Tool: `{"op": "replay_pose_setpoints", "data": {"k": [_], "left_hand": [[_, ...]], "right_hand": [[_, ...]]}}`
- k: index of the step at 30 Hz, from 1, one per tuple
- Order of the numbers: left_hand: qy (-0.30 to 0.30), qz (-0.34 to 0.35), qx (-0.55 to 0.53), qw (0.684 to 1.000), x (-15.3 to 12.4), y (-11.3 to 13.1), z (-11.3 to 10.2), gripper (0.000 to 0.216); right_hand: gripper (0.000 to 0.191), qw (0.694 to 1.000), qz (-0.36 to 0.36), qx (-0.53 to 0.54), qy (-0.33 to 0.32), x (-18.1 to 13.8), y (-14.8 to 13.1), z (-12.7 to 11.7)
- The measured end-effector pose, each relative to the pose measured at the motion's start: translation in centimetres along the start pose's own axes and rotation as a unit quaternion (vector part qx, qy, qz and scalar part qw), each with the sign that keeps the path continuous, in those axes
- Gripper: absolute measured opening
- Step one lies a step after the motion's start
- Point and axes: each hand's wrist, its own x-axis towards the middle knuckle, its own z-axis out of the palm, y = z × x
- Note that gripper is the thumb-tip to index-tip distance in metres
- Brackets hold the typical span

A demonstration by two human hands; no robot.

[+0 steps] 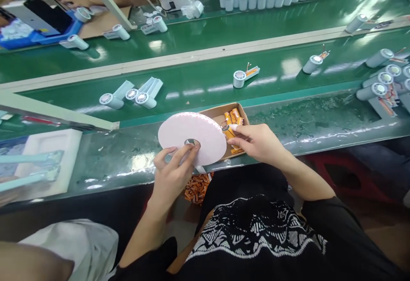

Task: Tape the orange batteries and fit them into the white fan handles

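Tape roll (192, 138) in front of cardboard box (213, 116), overlapping box left side. Small packs (232, 118) inside box. Box on bench strip (288, 121); foam tray (48, 157) to left. Behind box, conveyor belt (192, 97) carrying cylindrical parts (239, 79), more at right.

Tape roll (192, 133) looked matt, smooth paper. Box (221, 112) was rough matt cardboard. Pack (228, 132) had glossy orange plastic wrap. Belt (288, 63) was glossy green.

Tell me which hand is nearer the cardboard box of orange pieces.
Right. The right hand reaches over the box; the left hand is farther away, holding the pink disc.
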Motion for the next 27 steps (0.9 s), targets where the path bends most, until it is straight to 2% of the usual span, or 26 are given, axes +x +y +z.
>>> {"op": "replay_pose_setpoints", "data": {"k": [3, 6, 9, 12, 14, 16, 17, 18, 19, 21, 22, 24, 26, 27], "left_hand": [[0.007, 0.000, -0.015, 1.000, 0.3, 0.6, 0.4, 0.078], [0.044, -0.039, -0.036, 0.998, 0.7, 2.3, 1.6, 0.075], [0.086, -0.076, -0.033, 0.993, 1.4, 4.5, 3.2, 0.075], [0.109, -0.108, -0.022, 0.988, 2.2, 6.5, 4.4, 0.079], [0.104, -0.090, -0.037, 0.990, 2.2, 7.7, 4.5, 0.077], [0.063, -0.024, -0.071, 0.995, 1.6, 8.3, 4.0, 0.068], [0.039, 0.007, -0.091, 0.995, 1.1, 8.1, 3.7, 0.064], [0.022, 0.019, -0.104, 0.994, 0.3, 7.6, 3.5, 0.062], [0.013, 0.001, -0.103, 0.995, -0.7, 6.6, 3.2, 0.061], [0.015, -0.120, -0.065, 0.991, -3.3, 3.3, 3.1, 0.063], [0.004, -0.198, -0.038, 0.979, -4.8, 1.1, 3.1, 0.065], [-0.068, -0.329, -0.030, 0.941, -8.1, -3.1, 3.1, 0.068], [-0.148, -0.397, -0.085, 0.902, -10.8, -6.3, 3.1, 0.078], [-0.162, -0.410, -0.117, 0.890, -11.6, -7.4, 3.1, 0.083]], "right_hand": [[0.031, 0.983, 0.044, 0.166, 0.068, 0.2, 1.3, 1.4], [0.054, 0.919, 0.058, 0.330, 0.208, 0.3, 2.1, 3.7], [0.068, 0.860, 0.061, 0.389, 0.325, 0.1, 2.1, 6.6], [0.070, 0.844, 0.061, 0.395, 0.357, -0.1, 1.5, 8.1], [0.060, 0.853, 0.041, 0.389, 0.345, 0.4, 1.6, 6.5], [0.044, 0.851, -0.012, 0.377, 0.366, 1.7, 2.6, 2.4], [0.036, 0.839, -0.051, 0.368, 0.397, 2.6, 3.4, -0.2], [0.027, 0.810, -0.100, 0.364, 0.449, 3.5, 4.4, -3.0], [0.022, 0.779, -0.149, 0.357, 0.493, 4.5, 5.5, -5.5], [0.023, 0.751, -0.197, 0.351, 0.523, 5.5, 7.8, -9.2], [0.029, 0.759, -0.190, 0.346, 0.518, 5.4, 8.9, -10.0], [0.044, 0.792, -0.137, 0.317, 0.503, 3.7, 10.7, -9.6], [0.053, 0.826, -0.037, 0.247, 0.504, 0.4, 12.2, -7.4], [0.051, 0.843, 0.031, 0.193, 0.502, -1.5, 12.8, -6.2]]}}
